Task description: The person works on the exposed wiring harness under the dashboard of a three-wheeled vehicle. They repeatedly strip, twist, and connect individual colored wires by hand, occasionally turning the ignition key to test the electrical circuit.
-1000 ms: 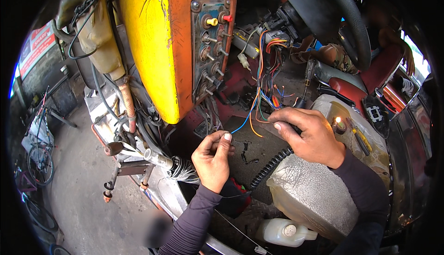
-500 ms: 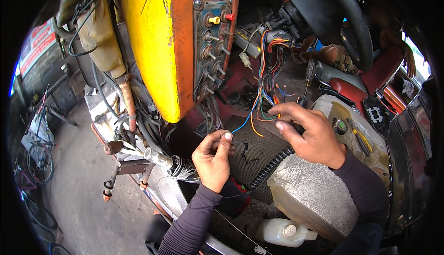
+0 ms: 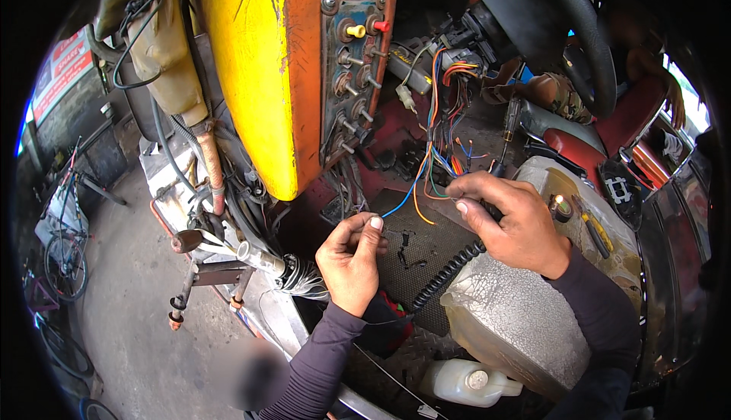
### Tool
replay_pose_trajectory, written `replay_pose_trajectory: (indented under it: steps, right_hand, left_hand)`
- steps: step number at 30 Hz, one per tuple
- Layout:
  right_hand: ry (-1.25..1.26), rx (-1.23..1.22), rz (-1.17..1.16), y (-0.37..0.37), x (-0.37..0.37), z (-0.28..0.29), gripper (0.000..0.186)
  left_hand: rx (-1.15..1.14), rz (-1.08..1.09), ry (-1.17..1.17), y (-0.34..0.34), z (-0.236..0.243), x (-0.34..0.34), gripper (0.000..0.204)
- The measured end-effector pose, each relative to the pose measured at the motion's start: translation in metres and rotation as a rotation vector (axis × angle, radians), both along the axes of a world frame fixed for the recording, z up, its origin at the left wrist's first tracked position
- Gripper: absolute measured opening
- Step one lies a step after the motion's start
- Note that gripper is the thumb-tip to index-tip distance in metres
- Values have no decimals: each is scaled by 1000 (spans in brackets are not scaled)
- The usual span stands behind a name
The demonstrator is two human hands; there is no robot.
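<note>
My left hand (image 3: 349,264) is closed, with the bare-looking end of a blue wire (image 3: 400,205) pinched between thumb and forefinger. To its right, my right hand (image 3: 512,220) is bent with thumb and forefinger nearly together at a green wire (image 3: 435,185) and a brownish wire beside it. The exact grip there is partly hidden by the fingers. An orange wire (image 3: 419,208) hangs loose between my hands. These wires come down from a bundle (image 3: 432,108) under the steering column. A black coiled cord (image 3: 449,274) passes below my right hand.
A toggle-switch panel (image 3: 352,77) sits on the orange and yellow dash. The steering wheel (image 3: 582,31) is at upper right. Yellow-handled pliers (image 3: 596,234) and a tape roll (image 3: 560,207) lie on the worn cover (image 3: 525,306). A white jug (image 3: 472,382) stands below; a person (image 3: 560,92) is beyond.
My hands stay almost in place, still at the same wires; the right fingertips sit slightly lower. At lower left a dark blurred shape has risen further into view.
</note>
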State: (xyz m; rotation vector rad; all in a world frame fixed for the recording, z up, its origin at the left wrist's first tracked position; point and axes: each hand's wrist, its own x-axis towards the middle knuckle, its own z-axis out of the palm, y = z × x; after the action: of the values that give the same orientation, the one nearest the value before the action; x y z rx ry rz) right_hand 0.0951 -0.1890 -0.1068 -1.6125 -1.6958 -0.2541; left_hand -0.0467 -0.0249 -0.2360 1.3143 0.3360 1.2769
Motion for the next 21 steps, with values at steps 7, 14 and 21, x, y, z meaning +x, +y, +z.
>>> replay_pose_trajectory:
  steps: [7, 14, 21]
  right_hand:
    - [-42, -18, -1, 0, 3, 0, 20]
    - [-17, -29, -1, 0, 0, 2, 16]
    - [-1, -19, 4, 0, 1, 0, 17]
  left_hand:
    - [1, 2, 1, 1, -1, 0, 16]
    - [5, -1, -2, 1, -1, -1, 16]
    - [10, 2, 6, 0, 0, -1, 16]
